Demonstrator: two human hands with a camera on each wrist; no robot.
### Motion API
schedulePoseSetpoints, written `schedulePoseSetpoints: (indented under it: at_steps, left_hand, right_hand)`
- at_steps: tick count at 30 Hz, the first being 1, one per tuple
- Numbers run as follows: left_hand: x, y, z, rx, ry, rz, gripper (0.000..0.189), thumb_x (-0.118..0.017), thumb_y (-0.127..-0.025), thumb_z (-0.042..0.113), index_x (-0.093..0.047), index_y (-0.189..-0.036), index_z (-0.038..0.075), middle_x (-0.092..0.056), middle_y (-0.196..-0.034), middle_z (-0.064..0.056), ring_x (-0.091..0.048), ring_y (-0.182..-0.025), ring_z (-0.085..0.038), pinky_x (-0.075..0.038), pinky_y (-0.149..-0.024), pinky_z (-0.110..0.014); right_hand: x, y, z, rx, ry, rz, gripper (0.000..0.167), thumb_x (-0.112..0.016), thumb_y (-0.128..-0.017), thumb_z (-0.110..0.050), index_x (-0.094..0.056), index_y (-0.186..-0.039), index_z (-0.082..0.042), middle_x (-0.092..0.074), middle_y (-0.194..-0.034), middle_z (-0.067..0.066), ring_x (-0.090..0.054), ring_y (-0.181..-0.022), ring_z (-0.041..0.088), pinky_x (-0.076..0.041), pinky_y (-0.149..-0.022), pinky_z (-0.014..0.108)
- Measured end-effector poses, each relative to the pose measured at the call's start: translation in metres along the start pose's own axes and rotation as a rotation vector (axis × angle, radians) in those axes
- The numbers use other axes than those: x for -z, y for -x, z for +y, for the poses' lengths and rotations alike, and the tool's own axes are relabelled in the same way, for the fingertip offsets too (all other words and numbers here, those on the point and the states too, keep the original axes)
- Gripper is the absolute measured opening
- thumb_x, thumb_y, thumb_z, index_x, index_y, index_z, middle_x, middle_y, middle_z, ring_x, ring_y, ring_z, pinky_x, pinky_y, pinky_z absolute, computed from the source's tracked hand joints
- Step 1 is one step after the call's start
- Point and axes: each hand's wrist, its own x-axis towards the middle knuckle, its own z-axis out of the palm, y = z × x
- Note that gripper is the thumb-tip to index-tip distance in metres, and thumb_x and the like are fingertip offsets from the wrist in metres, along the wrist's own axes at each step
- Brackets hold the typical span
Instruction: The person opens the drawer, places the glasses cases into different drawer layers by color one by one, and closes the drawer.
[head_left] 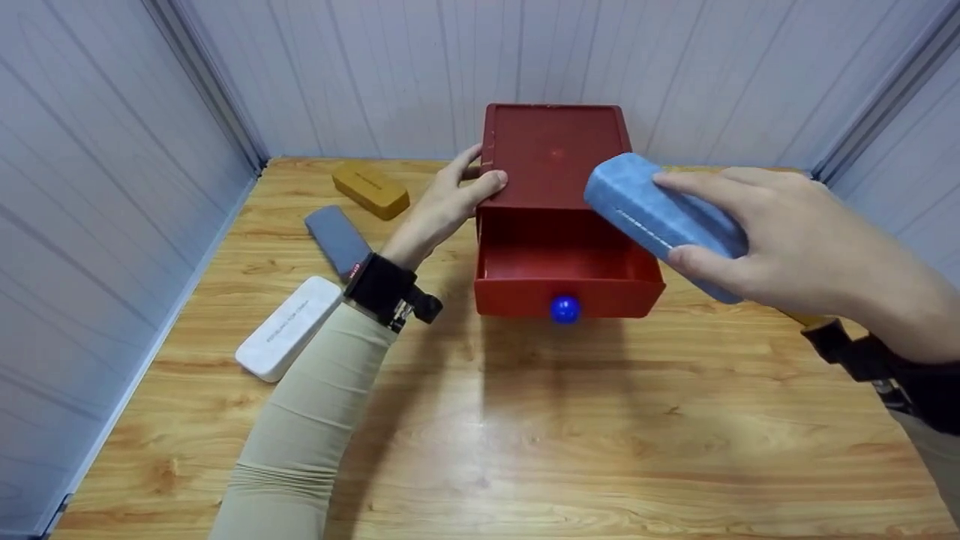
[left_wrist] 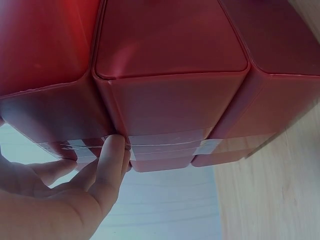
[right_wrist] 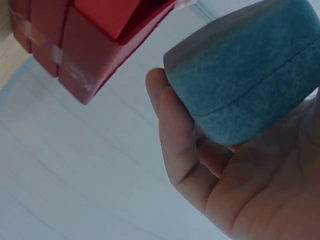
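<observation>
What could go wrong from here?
1. Case is tilted and, in the head view, overlaps the right edge of the drawer; lowered like that, it may catch there.
2. Right hand holds it toward one end, so it could swivel or slip.
3. Left hand touches tape around the stack; a tug might loosen it.

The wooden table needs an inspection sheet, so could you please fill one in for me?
Surface: wooden table, grain and shadows showing.
Job's things: blue case, raised near the red drawer unit; drawer with blue knob pulled open.
Clutter: yellow case, grey case and white case, left of the unit.
Grips: left grip touches the unit; right grip holds the blue case.
Cables: nothing seen.
Surroundings: pale panelled walls left, back and right.
</observation>
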Motion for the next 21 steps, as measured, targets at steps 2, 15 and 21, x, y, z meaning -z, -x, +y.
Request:
schedulePoseSetpoints:
  at_steps: [2, 15, 21]
  left_hand:
    - [0.0, -0.001, -0.001, -0.001, -0.007, 0.002, 0.079, -0.065, -0.102, 0.033, -0.028, -0.169, 0.015, -0.044, -0.16, -0.018, -0.062, -0.129, -0.028, -0.053, -0.108, -0.038]
    - [0.0, -0.003, -0.001, -0.006, 0.017, 0.004, 0.077, -0.064, -0.103, 0.029, -0.028, -0.169, 0.014, -0.045, -0.159, -0.019, -0.061, -0.13, -0.029, -0.054, -0.108, -0.038]
    - [0.0, -0.003, -0.001, -0.004, 0.008, 0.004, 0.078, -0.065, -0.103, 0.03, -0.027, -0.169, 0.014, -0.044, -0.16, -0.018, -0.061, -0.13, -0.028, -0.053, -0.108, -0.038]
  right_hand:
    - [0.002, -0.005, -0.003, 0.021, 0.001, -0.031, 0.067, -0.07, -0.098, -0.042, -0.047, -0.16, -0.039, -0.059, -0.152, 0.007, -0.061, -0.116, 0.033, -0.048, -0.094, 0.058]
    - [0.006, -0.03, -0.02, 0.036, 0.023, -0.258, 0.059, -0.065, -0.099, -0.046, -0.054, -0.156, -0.036, -0.069, -0.13, 0.008, -0.062, -0.105, 0.025, -0.052, -0.076, 0.041]
    - [0.007, -0.039, -0.025, 0.018, 0.022, -0.348, 0.059, -0.064, -0.099, -0.044, -0.054, -0.156, -0.033, -0.069, -0.125, 0.007, -0.062, -0.099, 0.023, -0.051, -0.073, 0.037]
